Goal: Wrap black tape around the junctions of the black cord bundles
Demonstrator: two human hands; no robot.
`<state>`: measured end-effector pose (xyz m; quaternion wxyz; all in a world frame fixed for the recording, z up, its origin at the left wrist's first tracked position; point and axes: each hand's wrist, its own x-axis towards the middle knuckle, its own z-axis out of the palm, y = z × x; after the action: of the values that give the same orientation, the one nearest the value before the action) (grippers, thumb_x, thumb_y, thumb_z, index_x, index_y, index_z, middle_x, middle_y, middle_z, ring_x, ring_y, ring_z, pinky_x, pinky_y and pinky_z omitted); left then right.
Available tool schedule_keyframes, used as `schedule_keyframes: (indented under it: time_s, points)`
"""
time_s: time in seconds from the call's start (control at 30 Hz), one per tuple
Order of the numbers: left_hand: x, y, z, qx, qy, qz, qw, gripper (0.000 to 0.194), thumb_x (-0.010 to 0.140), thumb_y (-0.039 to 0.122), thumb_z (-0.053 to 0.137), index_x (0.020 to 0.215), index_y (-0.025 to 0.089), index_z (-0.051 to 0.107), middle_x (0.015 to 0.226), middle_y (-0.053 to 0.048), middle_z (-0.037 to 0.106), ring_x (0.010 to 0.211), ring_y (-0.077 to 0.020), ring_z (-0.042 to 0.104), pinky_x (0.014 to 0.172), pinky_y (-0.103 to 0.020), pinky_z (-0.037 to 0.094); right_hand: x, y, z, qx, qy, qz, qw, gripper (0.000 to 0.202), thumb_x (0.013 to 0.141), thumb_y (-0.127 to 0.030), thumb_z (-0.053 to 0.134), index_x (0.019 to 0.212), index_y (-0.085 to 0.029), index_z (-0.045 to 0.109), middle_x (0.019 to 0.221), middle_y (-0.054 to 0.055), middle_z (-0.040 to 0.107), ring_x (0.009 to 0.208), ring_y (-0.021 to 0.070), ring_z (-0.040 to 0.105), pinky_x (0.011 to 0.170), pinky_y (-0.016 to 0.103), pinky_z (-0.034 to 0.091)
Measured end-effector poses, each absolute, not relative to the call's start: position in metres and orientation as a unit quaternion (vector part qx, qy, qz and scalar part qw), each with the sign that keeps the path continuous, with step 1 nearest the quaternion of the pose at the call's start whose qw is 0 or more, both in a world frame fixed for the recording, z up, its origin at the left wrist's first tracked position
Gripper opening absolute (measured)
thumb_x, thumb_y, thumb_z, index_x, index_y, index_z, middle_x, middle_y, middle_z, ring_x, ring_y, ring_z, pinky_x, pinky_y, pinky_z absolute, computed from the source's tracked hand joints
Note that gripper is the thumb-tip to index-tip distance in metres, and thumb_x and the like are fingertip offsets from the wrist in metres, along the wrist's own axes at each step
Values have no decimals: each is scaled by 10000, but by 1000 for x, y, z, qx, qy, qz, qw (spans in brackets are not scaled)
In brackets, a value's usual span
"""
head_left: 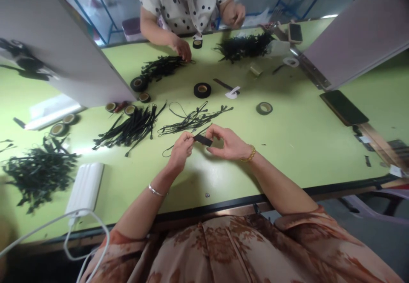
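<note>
My left hand [182,149] is closed in a pinch on a thin black cable, part of which loops out below the fingers. A short, wide strip of black tape [203,140] sticks out from these fingertips toward the right. My right hand [230,143] curls round the free end of that strip, thumb below and fingers above; the exact contact is hard to see. Just beyond my hands lies a loose group of thin black cables [194,119]. To their left is a thicker bundle of black cables [137,125].
Across the green table [236,181], a person in a dotted shirt reaches a hand [182,49] to a cable pile [162,67]. Tape rolls lie about, including a black roll [202,90] and another roll [264,108]. A white power bank [85,187] with a cord sits left, a phone [344,107] right.
</note>
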<state>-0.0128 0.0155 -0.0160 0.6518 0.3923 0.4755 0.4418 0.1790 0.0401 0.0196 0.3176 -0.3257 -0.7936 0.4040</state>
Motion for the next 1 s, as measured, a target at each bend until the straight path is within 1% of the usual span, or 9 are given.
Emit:
schedule_keyframes:
  time_s: [0.2, 0.33, 0.4, 0.47, 0.57, 0.63, 0.73, 0.87, 1.0]
  points:
    - [-15, 12, -12, 515, 524, 425, 529, 236, 844, 374, 541, 721, 194, 451, 559, 70, 344, 502, -80, 281, 490, -222, 226, 181, 42, 22, -292, -830, 375, 292, 188, 714, -209, 624, 873, -211, 523, 820, 14, 615, 724, 156, 546, 693, 323, 467]
    - [-17, 9, -7, 660, 539, 380, 360, 212, 881, 310, 486, 708, 189, 472, 586, 42, 391, 548, -101, 342, 540, -247, 272, 184, 43, 26, -367, -779, 300, 410, 148, 802, -314, 626, 894, -229, 547, 831, 32, 643, 680, 165, 562, 644, 335, 477]
    - [-16, 5, -6, 754, 511, 332, 246, 207, 886, 263, 474, 695, 184, 491, 622, 15, 445, 579, -114, 374, 549, -266, 260, 184, 42, 27, -419, -754, 229, 451, 127, 833, -335, 606, 882, -228, 558, 834, 45, 654, 731, 189, 578, 691, 362, 472]
    - [-13, 1, -7, 833, 457, 276, 143, 210, 885, 215, 461, 683, 184, 508, 641, -7, 469, 589, -128, 378, 528, -288, 210, 182, 41, 28, -442, -773, 190, 414, 134, 858, -353, 588, 868, -220, 574, 821, 47, 676, 771, 207, 592, 763, 391, 445]
    - [-10, -3, -11, 899, 367, 238, 27, 200, 868, 129, 443, 700, 189, 533, 640, -20, 470, 592, -144, 371, 512, -310, 168, 177, 39, 26, -470, -823, 172, 269, 246, 898, -437, 562, 853, -200, 605, 703, 33, 683, 728, 213, 604, 779, 394, 396]
    - [-10, -3, -14, 915, 332, 228, -15, 195, 850, 82, 441, 726, 190, 546, 660, -26, 483, 607, -147, 380, 513, -311, 179, 174, 39, 25, -495, -837, 152, 178, 343, 900, -515, 556, 837, -187, 636, 628, 38, 669, 704, 222, 612, 765, 385, 379]
    - [-12, -1, -16, 922, 323, 211, -24, 202, 846, 49, 439, 759, 190, 554, 675, -28, 480, 619, -145, 383, 515, -309, 193, 173, 38, 27, -531, -827, 151, 103, 430, 896, -586, 537, 846, -185, 685, 622, 47, 677, 640, 204, 605, 704, 348, 371]
    - [-14, 0, -14, 928, 313, 198, -24, 216, 873, 59, 422, 786, 196, 564, 688, -30, 482, 638, -149, 397, 525, -307, 231, 174, 37, 28, -543, -821, 155, 79, 495, 891, -633, 513, 829, -192, 728, 672, 67, 681, 604, 193, 568, 590, 315, 332]
    - [-13, 0, -12, 929, 321, 175, -56, 223, 895, 86, 414, 805, 200, 583, 692, -39, 495, 643, -160, 415, 528, -318, 237, 173, 34, 24, -502, -854, 30, 136, 547, 900, -624, 506, 680, -178, 734, 743, 118, 637, 733, 231, 532, 627, 355, 348]
